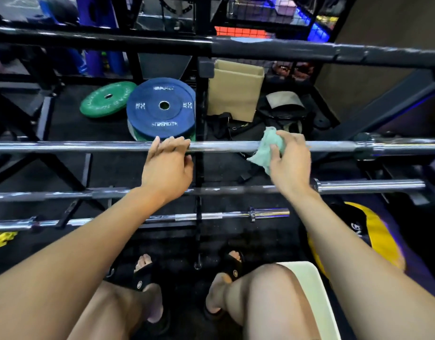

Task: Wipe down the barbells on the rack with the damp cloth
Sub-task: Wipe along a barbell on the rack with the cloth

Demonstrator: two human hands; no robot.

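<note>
A silver barbell (pixel 89 146) runs across the middle of the head view on the rack. My left hand (pixel 167 165) rests on it near the centre, fingers curled over the bar. My right hand (pixel 289 160) grips a crumpled pale green cloth (pixel 268 148) wrapped around the same bar, further right. Two lower barbells lie below, one dark (pixel 64 195) and one chrome-ended (pixel 268 213). A black barbell (pixel 273 49) crosses the top.
Blue (pixel 162 106) and green (pixel 106 99) weight plates lie on the black floor behind the rack, beside a cardboard box (pixel 235 92) and dark bags. A yellow and black bag (pixel 368 231) sits at the right. My sandalled feet stand below.
</note>
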